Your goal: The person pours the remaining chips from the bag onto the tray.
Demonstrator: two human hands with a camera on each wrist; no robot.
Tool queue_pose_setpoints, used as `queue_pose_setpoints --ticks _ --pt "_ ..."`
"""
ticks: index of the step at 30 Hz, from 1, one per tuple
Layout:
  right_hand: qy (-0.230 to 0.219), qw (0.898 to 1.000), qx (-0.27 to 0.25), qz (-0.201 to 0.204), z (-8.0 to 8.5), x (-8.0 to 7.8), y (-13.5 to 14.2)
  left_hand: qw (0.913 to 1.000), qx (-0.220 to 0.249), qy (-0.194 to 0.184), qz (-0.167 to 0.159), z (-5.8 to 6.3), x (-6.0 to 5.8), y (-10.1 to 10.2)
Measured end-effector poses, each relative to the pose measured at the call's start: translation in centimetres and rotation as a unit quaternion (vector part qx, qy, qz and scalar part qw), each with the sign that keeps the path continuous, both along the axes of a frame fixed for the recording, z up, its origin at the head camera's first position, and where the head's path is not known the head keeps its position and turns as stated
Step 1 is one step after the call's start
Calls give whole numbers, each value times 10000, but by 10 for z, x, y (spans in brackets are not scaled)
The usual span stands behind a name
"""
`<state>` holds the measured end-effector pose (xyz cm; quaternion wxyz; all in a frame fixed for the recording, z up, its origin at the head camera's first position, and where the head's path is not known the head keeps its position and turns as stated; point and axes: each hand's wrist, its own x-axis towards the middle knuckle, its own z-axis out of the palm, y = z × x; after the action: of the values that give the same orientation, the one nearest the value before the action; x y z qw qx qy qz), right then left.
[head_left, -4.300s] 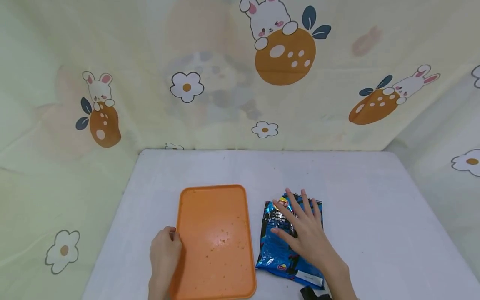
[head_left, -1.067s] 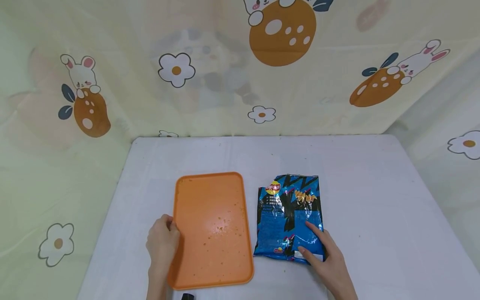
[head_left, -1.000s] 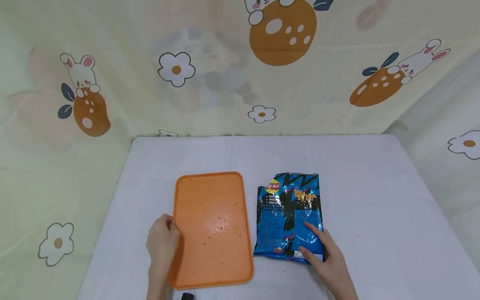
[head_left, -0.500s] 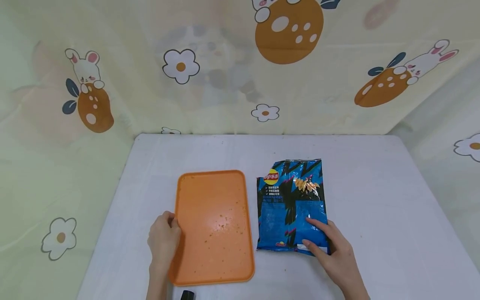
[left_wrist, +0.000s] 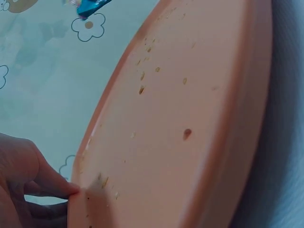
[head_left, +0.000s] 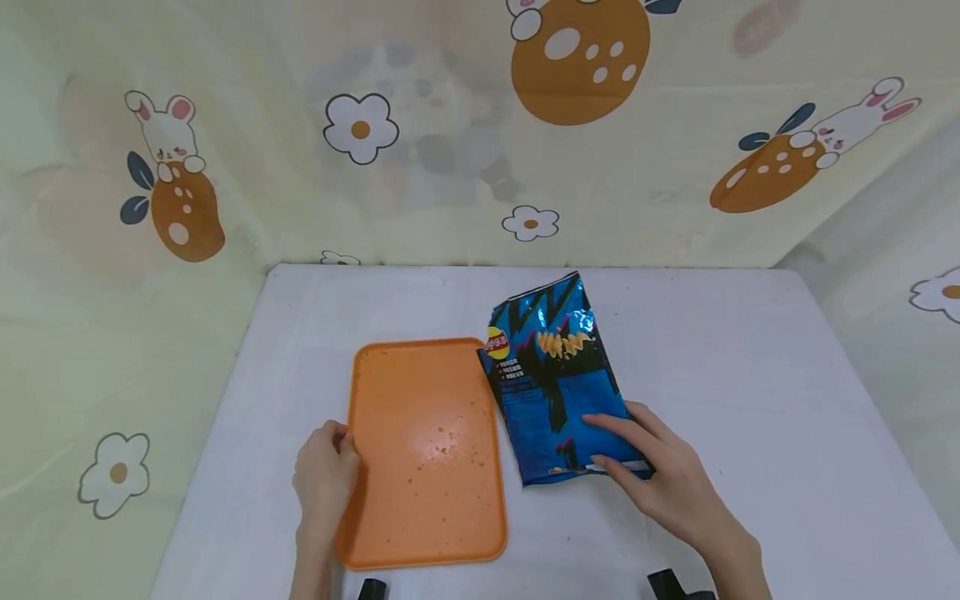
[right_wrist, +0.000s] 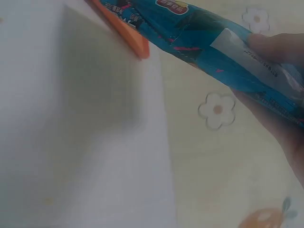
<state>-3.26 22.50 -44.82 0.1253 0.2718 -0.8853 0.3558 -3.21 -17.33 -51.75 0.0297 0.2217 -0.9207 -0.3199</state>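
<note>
A rabbit-print curtain (head_left: 442,192) backs the white table (head_left: 757,392). The left hand (head_left: 326,475) pinches a crumb-dotted orange tray (head_left: 420,400); the right hand (head_left: 671,471) grips a blue packet (head_left: 555,379), apparently aloft.

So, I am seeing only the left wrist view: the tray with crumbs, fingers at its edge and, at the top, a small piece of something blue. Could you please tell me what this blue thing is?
Observer: In the head view it is a blue printed packet.
Operator: Thank you. Is somebody holding it?
Observer: Yes, the right hand holds it near its lower right corner.
Operator: And does it lie flat on the surface?
Observer: No, the right wrist view shows it raised above the white table.
</note>
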Motion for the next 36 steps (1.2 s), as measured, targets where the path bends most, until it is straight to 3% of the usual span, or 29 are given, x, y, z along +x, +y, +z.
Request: queue_pose_setpoints --ticks 6,12,23,36 --pt "153 9961 326 810 23 -12 -10 9999 99 -69 7 1 -1 -1" --pt "236 9899 909 1059 40 -17 -18 9998 119 -120 42 0 -1 -2" --pt "746 9735 1212 1788 57 -29 -31 9997 175 -138 91 2 0 -1" --pt "820 9499 1913 2333 72 -37 -48 9998 128 -63 118 0 1 0"
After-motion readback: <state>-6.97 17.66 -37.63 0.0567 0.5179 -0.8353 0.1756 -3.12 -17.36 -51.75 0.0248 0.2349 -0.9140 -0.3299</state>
